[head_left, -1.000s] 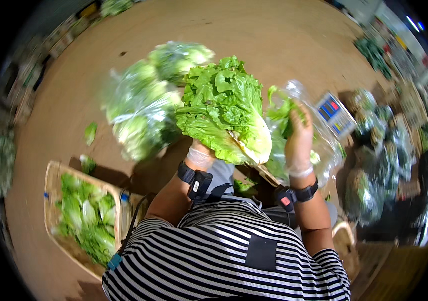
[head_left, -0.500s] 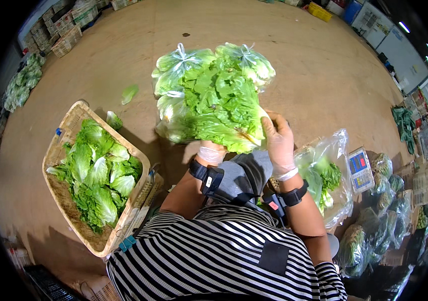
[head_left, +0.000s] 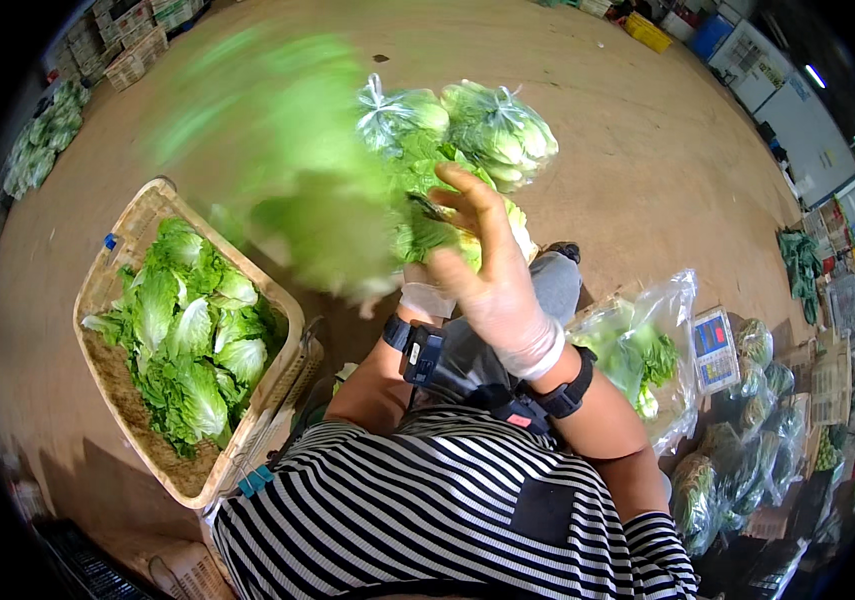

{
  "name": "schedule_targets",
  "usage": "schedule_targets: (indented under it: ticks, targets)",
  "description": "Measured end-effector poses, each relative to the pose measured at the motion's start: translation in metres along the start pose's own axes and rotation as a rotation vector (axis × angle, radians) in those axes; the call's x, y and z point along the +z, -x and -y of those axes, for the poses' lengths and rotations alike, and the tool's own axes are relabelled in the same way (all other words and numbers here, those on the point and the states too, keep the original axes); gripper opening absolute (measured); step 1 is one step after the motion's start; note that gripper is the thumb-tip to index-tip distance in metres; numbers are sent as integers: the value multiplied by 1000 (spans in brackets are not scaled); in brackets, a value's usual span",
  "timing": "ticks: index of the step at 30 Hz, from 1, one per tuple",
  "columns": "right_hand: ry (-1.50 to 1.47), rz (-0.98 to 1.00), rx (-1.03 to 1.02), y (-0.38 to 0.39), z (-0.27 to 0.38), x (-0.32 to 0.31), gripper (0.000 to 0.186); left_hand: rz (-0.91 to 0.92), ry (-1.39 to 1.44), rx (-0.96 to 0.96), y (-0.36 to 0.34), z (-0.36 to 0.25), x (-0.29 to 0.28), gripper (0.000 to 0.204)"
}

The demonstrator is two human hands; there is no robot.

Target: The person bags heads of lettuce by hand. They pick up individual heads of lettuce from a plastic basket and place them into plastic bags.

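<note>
Beneath a head of lettuce (head_left: 517,225) at the centre is my left hand (head_left: 417,278), holding it. Its fingers are hidden by leaves. My right hand (head_left: 495,285) is raised just in front of the lettuce, fingers apart and curved. A small dark patch shows by its fingertips; I cannot make out what it is. Left of the hands, a large green leaf (head_left: 287,140) is smeared by motion in the air. Below it, a tan basket (head_left: 282,370) holds loose lettuce (head_left: 187,350). Beyond my hands lie clear bags of lettuce (head_left: 502,135), tied at the top.
At my right is an open clear bag (head_left: 682,375) with lettuce in it, beside a scale panel (head_left: 715,350). More bagged greens (head_left: 697,495) lie farther right. Stacked crates (head_left: 137,55) stand far left, and a yellow crate (head_left: 647,32) far off.
My right hand has come away from the lettuce's base and moved left and up across it. A blurred leaf now sweeps leftward. My left hand has stayed under the lettuce.
</note>
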State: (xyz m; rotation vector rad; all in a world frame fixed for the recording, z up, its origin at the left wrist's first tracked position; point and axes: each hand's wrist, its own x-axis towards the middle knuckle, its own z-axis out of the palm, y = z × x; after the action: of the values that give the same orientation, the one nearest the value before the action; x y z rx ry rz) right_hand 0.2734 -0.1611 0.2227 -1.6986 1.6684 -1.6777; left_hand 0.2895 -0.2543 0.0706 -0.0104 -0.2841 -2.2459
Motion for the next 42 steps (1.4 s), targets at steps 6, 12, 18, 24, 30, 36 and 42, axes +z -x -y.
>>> schedule_targets:
  ticks: [6,12,18,24,30,36,42]
  targets:
    - [649,-12,110,11,-63,-18,49,-60,41,36,3,-14,15,43]
    - [399,-346,-120,17,-97,-14,32,-120,90,76,0,-12,22,46]
    - [-748,-896,347,-13,-98,-35,25,-272,109,-7,-3,-18,7,66]
    - [270,114,-62,-7,-11,0,59,-85,106,-48,-3,-31,-10,67]
    - [82,50,472,16,-78,-26,63,-117,-55,11,5,-29,2,65]
    - [-439,-99,528,27,-100,-36,57,183,-296,-123,7,-41,13,60]
    - [-624,-144,580,29,-108,-43,58,158,-214,-105,4,-32,19,56]
